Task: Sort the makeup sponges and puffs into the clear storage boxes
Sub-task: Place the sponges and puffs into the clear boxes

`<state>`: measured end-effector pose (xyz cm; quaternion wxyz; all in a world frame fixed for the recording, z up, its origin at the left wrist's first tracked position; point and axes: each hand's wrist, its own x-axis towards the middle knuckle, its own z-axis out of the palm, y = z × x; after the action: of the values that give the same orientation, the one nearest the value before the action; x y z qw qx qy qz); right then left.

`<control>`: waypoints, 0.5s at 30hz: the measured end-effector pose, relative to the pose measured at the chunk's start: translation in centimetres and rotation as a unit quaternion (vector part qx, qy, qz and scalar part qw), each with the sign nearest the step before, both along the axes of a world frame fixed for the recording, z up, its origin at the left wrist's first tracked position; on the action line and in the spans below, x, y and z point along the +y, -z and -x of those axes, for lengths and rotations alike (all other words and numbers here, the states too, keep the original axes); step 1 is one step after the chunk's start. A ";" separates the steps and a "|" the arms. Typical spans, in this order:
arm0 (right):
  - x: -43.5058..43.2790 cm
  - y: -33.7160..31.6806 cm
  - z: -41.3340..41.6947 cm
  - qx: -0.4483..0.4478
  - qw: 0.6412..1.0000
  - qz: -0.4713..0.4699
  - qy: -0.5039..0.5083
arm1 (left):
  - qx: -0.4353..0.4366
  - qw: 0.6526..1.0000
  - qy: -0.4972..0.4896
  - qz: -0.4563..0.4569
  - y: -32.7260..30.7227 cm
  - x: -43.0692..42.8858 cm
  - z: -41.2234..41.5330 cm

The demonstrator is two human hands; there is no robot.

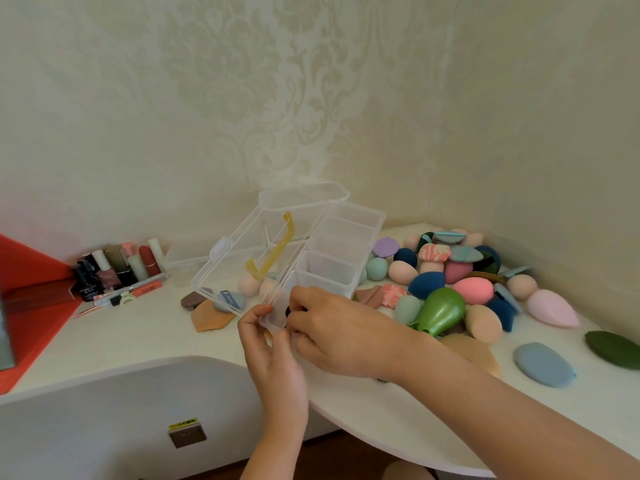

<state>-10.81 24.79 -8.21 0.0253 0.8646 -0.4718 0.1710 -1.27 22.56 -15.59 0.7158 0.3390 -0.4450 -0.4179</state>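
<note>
The clear storage box (pixel 332 261) stands on the white table (pixel 138 341) near its front edge, centre of the scene, with its row of compartments running from near to far; its lid (pixel 239 261), fitted with a yellow handle (pixel 277 247), is swung open to the left and rests tilted over a few loose pieces. The left hand (pixel 273 362) pinches the near corner of the box between thumb and forefinger; the remaining fingers are curled beneath and cannot be read further. The right hand (pixel 332 334) lies over the nearest compartment with its fingers curled round a small dark item (pixel 288 310); whether this is a sponge or a puff cannot be told. The four farther compartments appear to hold nothing; sorting is therefore judged to be at its very start, with the first piece going in. Remaining work is large: the pile of sponges (pixel 450 271) sits right of the box, together with a green gourd-shaped piece (pixel 441 311), a pink teardrop sponge (pixel 550 308), a blue-grey flat puff (pixel 542 363) and a dark green puff (pixel 613 348); a tan puff (pixel 211 318) lies under the lid. Cosmetic bottles (pixel 121 265) stand at far left.
</note>
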 end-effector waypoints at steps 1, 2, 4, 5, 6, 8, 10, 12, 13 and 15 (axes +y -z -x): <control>0.2 0.1 0.0 0.001 1.000 0.003 0.004 | -0.005 1.000 -0.002 -0.001 0.0 0.0 0.0; 0.3 0.2 0.0 0.003 1.000 0.006 0.006 | -0.010 1.000 -0.004 -0.002 0.0 0.0 -0.1; 0.5 0.3 0.1 0.015 1.000 0.006 0.007 | -0.018 1.000 -0.008 -0.003 -0.1 0.0 -0.1; 0.7 0.3 0.2 0.024 1.000 0.002 0.009 | -0.024 1.000 -0.011 -0.002 -0.1 0.1 -0.1; 0.8 0.3 0.4 0.026 1.000 -0.009 0.013 | -0.030 0.999 -0.013 0.000 -0.2 0.2 -0.1; 1.1 0.3 0.8 0.011 0.999 -0.032 0.019 | -0.036 0.999 -0.014 0.005 -0.3 0.5 0.0; 1.8 0.3 1.3 -0.017 0.999 -0.045 0.009 | -0.041 0.999 -0.010 0.007 -0.4 0.7 0.1; 3.1 0.1 2.1 -0.069 0.996 -0.047 0.006 | -0.054 0.998 -0.006 0.015 -0.6 1.0 0.2; 3.9 -0.1 2.7 -0.096 0.994 -0.042 0.016 | -0.062 0.998 -0.008 0.018 -0.7 1.1 0.3; 5.3 -0.4 4.5 -0.133 0.989 -0.027 0.051 | -0.075 0.997 -0.017 0.019 -0.8 1.3 0.4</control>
<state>-15.29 30.08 -7.83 -0.0523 0.8094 -0.5185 0.2707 -1.71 23.84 -14.76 0.6938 0.3630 -0.4993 -0.3711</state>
